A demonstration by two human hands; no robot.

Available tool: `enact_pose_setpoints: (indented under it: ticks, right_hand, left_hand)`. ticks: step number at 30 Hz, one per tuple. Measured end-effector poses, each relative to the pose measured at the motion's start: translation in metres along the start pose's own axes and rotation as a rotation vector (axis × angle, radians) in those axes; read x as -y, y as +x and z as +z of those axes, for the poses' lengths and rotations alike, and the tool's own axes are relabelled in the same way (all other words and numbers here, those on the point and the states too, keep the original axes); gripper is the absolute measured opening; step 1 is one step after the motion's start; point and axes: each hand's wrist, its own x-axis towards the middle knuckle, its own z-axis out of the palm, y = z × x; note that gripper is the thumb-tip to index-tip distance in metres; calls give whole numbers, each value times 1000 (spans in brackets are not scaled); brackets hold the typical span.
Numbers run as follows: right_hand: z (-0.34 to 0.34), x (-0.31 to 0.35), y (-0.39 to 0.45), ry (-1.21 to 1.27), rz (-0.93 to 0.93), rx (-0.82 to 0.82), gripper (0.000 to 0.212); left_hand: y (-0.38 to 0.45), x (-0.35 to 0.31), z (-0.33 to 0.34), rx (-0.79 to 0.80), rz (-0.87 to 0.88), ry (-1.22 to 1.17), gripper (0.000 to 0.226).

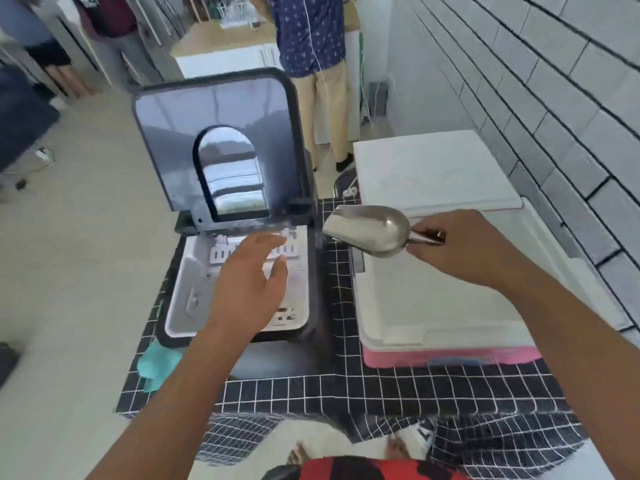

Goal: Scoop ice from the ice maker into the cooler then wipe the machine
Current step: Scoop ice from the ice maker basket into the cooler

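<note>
The right hand (460, 247) pinches the handle of the shiny metal scoop (369, 228), whose long axis and mouth point left to the open dark ice maker (242, 271). The left hand (247, 284), fingers spread, hovers over its white basket, in the way. Under the right hand sits the closed white-and-pink cooler (433, 313).

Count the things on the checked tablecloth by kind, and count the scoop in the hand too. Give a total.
Ice maker: 1
Cooler: 1
Metal scoop, held by right hand: 1
Teal cloth: 1
Total: 4
</note>
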Motion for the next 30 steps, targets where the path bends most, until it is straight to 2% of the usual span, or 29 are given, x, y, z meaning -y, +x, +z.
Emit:
enact_pose_setpoints:
  ticks: [2,5,7,9,11,14,18,22,24,30]
  right_hand:
    - [5,38,8,-31,-88,54,13]
    - [18,100,17,-256,-236,161,12]
    - [29,140,22,-511,-319,204,13]
    - [44,177,25,-770,-399,179,12]
    - [61,212,25,-979,-461,159,28]
    - [96,248,33,-1186,-501,271,31]
    - [156,260,54,-1296,-361,493,20]
    - [182,253,65,-1348,-275,617,21]
    - [175,246,67,-1334,-270,634,17]
    - [157,214,61,-1062,-182,550,9]
  left_hand:
    - [-10,28,-26,-49,25,-21,27]
    - [-21,81,-60,-79,-29,29,35]
    - [-23,111,-71,-37,-153,90,46]
    - [-22,126,-71,53,-230,59,58]
    - [-21,135,-65,115,-230,3,62]
    - [-19,147,-60,133,-224,-41,63]
    - [-18,158,-55,126,-195,-62,63]
    - [-20,161,-51,90,-200,-126,63]
    - [-20,161,-50,72,-188,-146,62]
    - [-19,161,-49,79,-204,-144,63]
